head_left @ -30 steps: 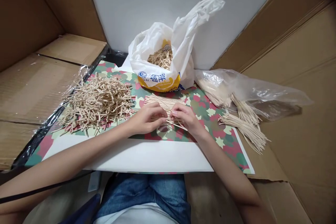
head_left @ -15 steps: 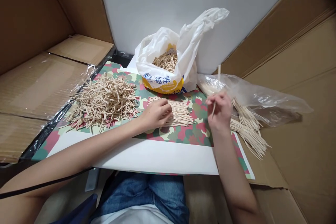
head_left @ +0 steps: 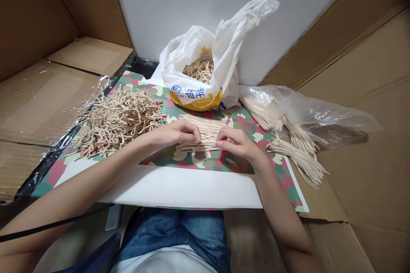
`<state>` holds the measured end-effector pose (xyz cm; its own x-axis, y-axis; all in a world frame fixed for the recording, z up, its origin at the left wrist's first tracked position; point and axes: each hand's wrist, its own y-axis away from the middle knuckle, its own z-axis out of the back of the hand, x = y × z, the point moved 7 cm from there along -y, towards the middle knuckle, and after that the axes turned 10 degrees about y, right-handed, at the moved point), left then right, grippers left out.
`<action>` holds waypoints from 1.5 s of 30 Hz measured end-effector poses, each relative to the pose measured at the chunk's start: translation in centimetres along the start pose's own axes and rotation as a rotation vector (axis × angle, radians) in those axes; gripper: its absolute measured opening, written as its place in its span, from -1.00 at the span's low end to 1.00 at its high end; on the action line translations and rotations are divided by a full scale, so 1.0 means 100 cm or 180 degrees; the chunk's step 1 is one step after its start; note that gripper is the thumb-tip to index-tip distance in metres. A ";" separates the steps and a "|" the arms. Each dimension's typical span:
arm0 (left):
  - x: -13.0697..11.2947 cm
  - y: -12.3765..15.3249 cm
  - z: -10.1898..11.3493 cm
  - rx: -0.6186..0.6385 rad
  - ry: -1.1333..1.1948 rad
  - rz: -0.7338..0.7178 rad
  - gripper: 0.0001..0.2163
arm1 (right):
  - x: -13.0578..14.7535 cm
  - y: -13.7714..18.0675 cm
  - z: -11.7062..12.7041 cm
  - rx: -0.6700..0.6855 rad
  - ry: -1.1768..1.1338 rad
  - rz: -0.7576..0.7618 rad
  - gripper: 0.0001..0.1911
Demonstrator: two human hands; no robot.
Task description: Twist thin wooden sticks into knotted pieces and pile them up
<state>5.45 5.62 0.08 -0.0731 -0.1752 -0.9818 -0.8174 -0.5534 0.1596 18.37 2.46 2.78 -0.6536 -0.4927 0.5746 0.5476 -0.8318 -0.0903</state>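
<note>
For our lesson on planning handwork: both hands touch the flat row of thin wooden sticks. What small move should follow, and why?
Probably nudge the left hand and right hand inward to square the flat row of thin pale wooden sticks; its near sticks look slightly askew.

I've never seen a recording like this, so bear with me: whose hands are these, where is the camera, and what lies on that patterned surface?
There is no machine here: a person works with two bare hands. The camera sits on that person's head and looks forward and down, so both arms reach in from the bottom edge. The left hand and the right hand rest their fingertips on the two ends of a flat row of thin sticks, which lies on a camouflage-patterned sheet. Whether they pinch any stick I cannot tell. To the left lies a pile of short wooden pieces. Behind stands a white bag holding more. To the right are a clear bag and loose sticks.
</note>
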 end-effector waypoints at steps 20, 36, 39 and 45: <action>0.001 -0.004 -0.020 -0.0306 0.1672 -0.0835 -0.82 | 0.001 -0.007 -0.021 -0.0598 -0.1569 -0.0305 -0.83; 0.003 -0.005 -0.019 -0.0282 0.1979 -0.0912 -0.91 | 0.005 -0.008 -0.040 -0.0491 -0.2550 -0.0606 -0.87; 0.002 -0.005 -0.021 -0.0234 0.1990 -0.0880 -0.88 | 0.003 -0.008 -0.040 -0.0708 -0.2603 -0.0614 -0.86; -0.001 -0.006 -0.027 -0.0150 0.1880 -0.0924 -0.86 | 0.000 -0.011 -0.042 -0.1014 -0.2878 -0.0474 -0.88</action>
<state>7.53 3.77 0.35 0.4833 -0.4232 -0.7663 -0.7299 -0.6782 -0.0858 15.61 2.28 -0.58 0.0165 -0.1047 0.9944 0.2375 -0.9656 -0.1056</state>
